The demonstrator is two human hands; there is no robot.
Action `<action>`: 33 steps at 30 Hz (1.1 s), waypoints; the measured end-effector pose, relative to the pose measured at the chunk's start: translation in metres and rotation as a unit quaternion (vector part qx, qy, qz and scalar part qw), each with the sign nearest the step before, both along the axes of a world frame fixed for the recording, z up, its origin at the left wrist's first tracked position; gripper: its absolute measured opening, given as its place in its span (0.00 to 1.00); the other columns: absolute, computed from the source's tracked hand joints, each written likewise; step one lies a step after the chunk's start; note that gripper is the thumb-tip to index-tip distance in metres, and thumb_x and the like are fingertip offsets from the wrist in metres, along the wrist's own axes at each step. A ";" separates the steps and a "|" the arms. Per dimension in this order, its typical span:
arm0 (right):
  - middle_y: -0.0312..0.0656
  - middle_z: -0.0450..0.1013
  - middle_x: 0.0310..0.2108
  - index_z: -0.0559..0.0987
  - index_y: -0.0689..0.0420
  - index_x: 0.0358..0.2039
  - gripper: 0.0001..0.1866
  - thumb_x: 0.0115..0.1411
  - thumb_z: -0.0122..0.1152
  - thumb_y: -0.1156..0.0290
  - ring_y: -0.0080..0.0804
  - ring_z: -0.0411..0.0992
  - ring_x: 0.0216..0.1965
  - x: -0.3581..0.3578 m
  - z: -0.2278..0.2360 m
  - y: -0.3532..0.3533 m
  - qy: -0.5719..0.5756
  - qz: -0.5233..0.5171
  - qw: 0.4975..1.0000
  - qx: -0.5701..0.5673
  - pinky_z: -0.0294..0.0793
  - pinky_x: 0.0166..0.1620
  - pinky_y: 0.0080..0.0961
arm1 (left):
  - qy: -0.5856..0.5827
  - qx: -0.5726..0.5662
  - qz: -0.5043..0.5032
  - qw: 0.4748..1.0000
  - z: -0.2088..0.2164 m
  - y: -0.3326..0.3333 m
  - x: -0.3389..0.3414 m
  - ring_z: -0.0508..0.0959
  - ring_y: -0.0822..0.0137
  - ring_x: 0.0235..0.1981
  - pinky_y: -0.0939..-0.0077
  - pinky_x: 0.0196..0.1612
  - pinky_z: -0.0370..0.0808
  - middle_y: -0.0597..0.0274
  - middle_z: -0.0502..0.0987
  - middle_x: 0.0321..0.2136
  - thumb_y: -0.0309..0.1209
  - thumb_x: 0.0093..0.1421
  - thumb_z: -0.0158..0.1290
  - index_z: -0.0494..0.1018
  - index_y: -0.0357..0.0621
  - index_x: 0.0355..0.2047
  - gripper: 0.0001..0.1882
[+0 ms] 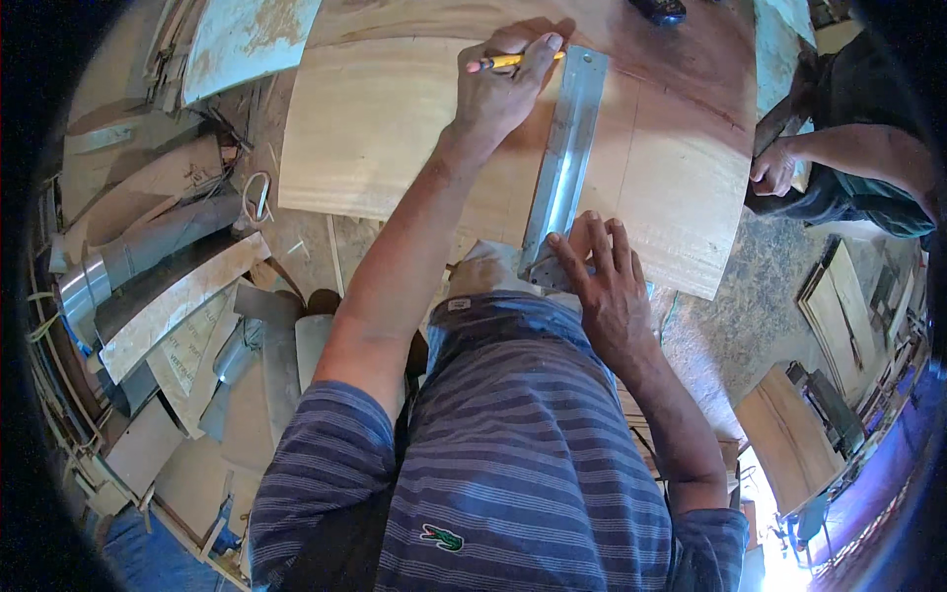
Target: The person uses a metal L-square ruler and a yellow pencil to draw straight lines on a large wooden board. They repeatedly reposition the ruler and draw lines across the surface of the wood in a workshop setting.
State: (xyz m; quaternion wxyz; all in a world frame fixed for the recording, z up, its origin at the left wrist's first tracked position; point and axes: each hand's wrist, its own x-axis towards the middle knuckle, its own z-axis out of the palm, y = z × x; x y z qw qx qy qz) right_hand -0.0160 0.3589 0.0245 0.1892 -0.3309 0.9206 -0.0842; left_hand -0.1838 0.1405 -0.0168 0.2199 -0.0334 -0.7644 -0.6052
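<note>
I look down on a dusty grey concrete floor (750, 296). Left, offcuts of pale veneer and grey curved sheet scraps (168, 286) lie heaped. Near right, stacked brown wooden boards (789, 434) stand in bright daylight.

1. Bare wood lies open on the pale plywood sheet (385, 128), left of the long metal straightedge (564, 163).
2. Right of the straightedge, the sheet is bare up to another person's hand (774, 168) at its edge.
3. Stacked offcut boards and curved grey metal strips (148, 257) crowd the left side.
</note>
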 end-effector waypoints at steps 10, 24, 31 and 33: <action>0.60 0.52 0.70 0.60 0.39 0.71 0.39 0.60 0.54 0.77 0.65 0.53 0.69 0.001 -0.001 0.000 0.005 -0.002 1.000 -0.016 0.63 0.64 0.53 | 0.110 -0.276 0.001 0.955 -0.015 -0.017 0.045 0.77 0.67 0.22 0.73 0.25 0.75 0.59 0.77 0.22 0.27 0.64 0.58 0.81 0.39 0.37 0.05; 0.60 0.52 0.70 0.60 0.39 0.71 0.40 0.59 0.54 0.77 0.66 0.54 0.68 -0.002 0.001 0.001 -0.004 -0.001 1.000 -0.007 0.64 0.63 0.52 | -0.170 -0.207 -0.180 0.946 0.064 -0.037 0.182 0.78 0.62 0.23 0.71 0.27 0.75 0.54 0.79 0.24 0.29 0.63 0.60 0.77 0.35 0.29 0.09; 0.59 0.52 0.70 0.59 0.38 0.71 0.40 0.59 0.55 0.77 0.66 0.54 0.68 -0.003 0.005 -0.001 -0.011 -0.005 1.000 -0.008 0.64 0.64 0.53 | -0.055 0.011 0.055 0.997 -0.010 -0.006 0.064 0.72 0.81 0.24 0.84 0.26 0.69 0.70 0.76 0.22 0.28 0.66 0.58 0.80 0.35 0.33 0.08; 0.59 0.52 0.70 0.60 0.39 0.71 0.40 0.58 0.55 0.78 0.65 0.54 0.68 -0.004 0.006 -0.002 -0.009 -0.002 1.000 -0.007 0.63 0.64 0.53 | -0.052 0.052 0.069 0.995 -0.032 -0.002 0.046 0.69 0.83 0.22 0.86 0.24 0.66 0.73 0.73 0.20 0.28 0.65 0.59 0.80 0.36 0.32 0.07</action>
